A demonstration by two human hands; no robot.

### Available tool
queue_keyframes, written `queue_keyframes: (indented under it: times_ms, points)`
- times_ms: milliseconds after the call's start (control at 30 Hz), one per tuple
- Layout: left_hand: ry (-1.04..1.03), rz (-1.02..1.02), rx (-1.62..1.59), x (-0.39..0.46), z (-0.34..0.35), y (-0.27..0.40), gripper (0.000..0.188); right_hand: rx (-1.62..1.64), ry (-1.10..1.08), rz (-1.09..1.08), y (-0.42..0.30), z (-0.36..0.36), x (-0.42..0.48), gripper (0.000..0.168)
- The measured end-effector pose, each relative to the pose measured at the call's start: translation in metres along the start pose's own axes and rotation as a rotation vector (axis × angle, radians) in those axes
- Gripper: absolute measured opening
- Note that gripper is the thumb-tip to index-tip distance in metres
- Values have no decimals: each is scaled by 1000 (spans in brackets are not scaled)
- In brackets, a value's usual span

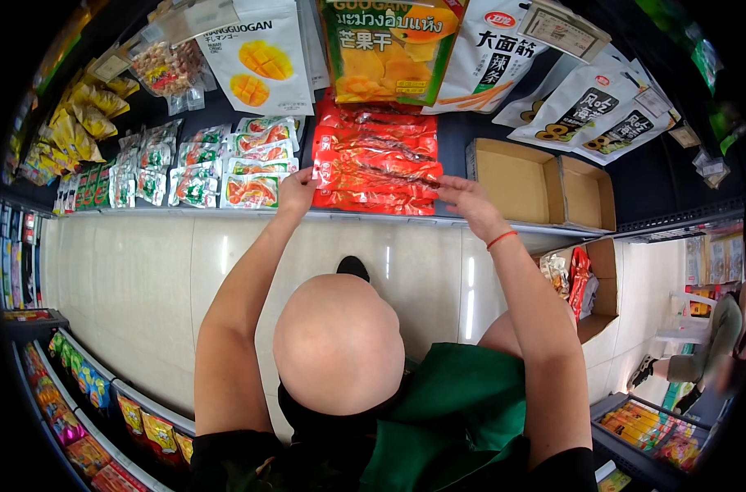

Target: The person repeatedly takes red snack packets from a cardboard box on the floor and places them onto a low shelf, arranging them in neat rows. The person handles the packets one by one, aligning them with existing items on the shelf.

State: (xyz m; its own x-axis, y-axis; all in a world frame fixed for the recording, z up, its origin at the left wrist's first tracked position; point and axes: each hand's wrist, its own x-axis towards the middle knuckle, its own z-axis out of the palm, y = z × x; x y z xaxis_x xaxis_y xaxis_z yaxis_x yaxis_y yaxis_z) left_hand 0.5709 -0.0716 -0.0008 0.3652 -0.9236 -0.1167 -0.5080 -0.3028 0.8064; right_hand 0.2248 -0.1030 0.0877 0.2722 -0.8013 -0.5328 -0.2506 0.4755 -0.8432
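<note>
Red snack packets (376, 166) lie in overlapping rows on the bottom shelf of a store rack. At their left edge, my left hand (299, 189) has its fingers on the end of a packet. My right hand (469, 200) pinches or touches the opposite end of a packet near the shelf's front edge. White and green snack packets (253, 189) lie just left of my left hand. An open cardboard box (514, 178) with a divider sits to the right of my right hand. Whether the packet is lifted off those below cannot be told.
Hanging bags, including a dried mango bag (385, 55), overhang the shelf. On the floor at right stands a cardboard box (603, 277) holding several packets. My bent knee (339, 344) is close below the shelf. Another person (696, 363) sits at far right. Racks (127, 393) line the lower left.
</note>
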Motion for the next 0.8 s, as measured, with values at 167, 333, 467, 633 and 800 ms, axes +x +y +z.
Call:
queue_keyframes:
  times_ms: [167, 333, 467, 633, 800]
  points:
    - [114, 75, 106, -8, -4, 11, 42, -26, -2, 11, -3, 2, -4, 47]
    - [186, 533, 397, -28, -4, 37, 40, -17, 0, 14, 1, 2, -1, 46]
    - [-79, 742, 397, -44, 10, 51, 38, -109, -22, -51, 0, 6, -1, 46]
    - [-95, 801, 581, -56, 24, 53, 45, -976, 186, -557, 18, 20, -1, 45]
    - [-139, 778, 692, -61, 21, 48, 59, -1447, 150, -603, 22, 42, -11, 45]
